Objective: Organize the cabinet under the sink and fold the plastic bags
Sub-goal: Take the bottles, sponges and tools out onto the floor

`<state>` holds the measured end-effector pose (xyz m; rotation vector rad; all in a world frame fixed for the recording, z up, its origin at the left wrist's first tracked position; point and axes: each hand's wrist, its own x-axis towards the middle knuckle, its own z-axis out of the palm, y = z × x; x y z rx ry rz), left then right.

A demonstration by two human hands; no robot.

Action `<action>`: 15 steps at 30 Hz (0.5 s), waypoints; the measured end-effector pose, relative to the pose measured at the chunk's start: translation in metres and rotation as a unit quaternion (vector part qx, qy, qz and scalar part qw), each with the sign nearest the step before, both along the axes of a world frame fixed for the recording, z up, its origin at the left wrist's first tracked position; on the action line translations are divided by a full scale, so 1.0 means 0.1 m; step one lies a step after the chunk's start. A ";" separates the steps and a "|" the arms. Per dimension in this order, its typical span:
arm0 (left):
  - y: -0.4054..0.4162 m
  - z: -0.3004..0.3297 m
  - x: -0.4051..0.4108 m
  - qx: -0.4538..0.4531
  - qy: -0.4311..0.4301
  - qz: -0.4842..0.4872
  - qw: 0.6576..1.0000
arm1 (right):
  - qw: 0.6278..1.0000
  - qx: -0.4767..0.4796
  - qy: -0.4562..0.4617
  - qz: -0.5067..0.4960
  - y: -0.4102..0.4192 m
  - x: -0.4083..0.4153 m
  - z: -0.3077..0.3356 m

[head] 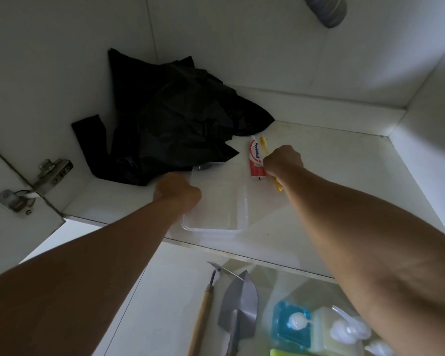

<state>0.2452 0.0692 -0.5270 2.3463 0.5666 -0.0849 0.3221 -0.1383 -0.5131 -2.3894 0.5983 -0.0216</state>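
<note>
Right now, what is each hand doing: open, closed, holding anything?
Left hand: fingers curled on the rim of the clear plastic container.
Right hand: closed on the toothpaste tube and yellow toothbrush.

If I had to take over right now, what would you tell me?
Left hand: grips the left rim of the clear plastic container on the cabinet floor.
Right hand: fingers curled at the toothpaste tube and yellow toothbrush; which one it holds is hidden.
Black plastic bags: crumpled in the back left corner, over the container's far end.
Done: no bag folded.
Left: probably put the toothpaste and toothbrush into the container, then fold the bags.
Trowel, hand hoe and soap bottles wait outside, in front.
</note>
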 end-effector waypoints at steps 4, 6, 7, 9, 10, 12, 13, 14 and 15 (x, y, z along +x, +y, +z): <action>-0.01 0.01 0.00 0.004 0.000 0.009 1.000 | 1.000 -0.010 0.001 0.024 -0.01 -0.01 -0.02; -0.03 0.03 0.00 0.037 -0.017 0.008 0.999 | 0.999 -0.015 -0.002 0.032 -0.01 0.00 -0.02; -0.05 0.05 -0.01 0.066 -0.030 0.003 0.997 | 0.999 -0.014 -0.006 0.034 0.00 0.01 -0.03; -0.11 0.11 -0.03 0.126 -0.068 -0.014 0.990 | 0.999 -0.010 -0.012 0.035 0.01 0.03 -0.03; -0.14 0.13 -0.03 0.143 -0.089 -0.024 0.985 | 0.999 -0.008 -0.015 0.036 0.03 0.03 -0.04; -0.21 0.16 -0.03 0.153 -0.123 -0.035 0.980 | 0.999 -0.008 -0.017 0.039 0.05 0.03 -0.04; -0.23 0.17 -0.02 0.161 -0.138 -0.041 0.976 | 0.999 -0.008 -0.018 0.042 0.07 0.04 -0.05; -0.26 0.17 -0.02 0.179 -0.154 -0.049 0.971 | 0.999 -0.008 -0.019 0.046 0.08 0.05 -0.05; -0.29 0.18 -0.01 0.198 -0.172 -0.060 0.963 | 0.999 -0.007 -0.018 0.049 0.09 0.06 -0.05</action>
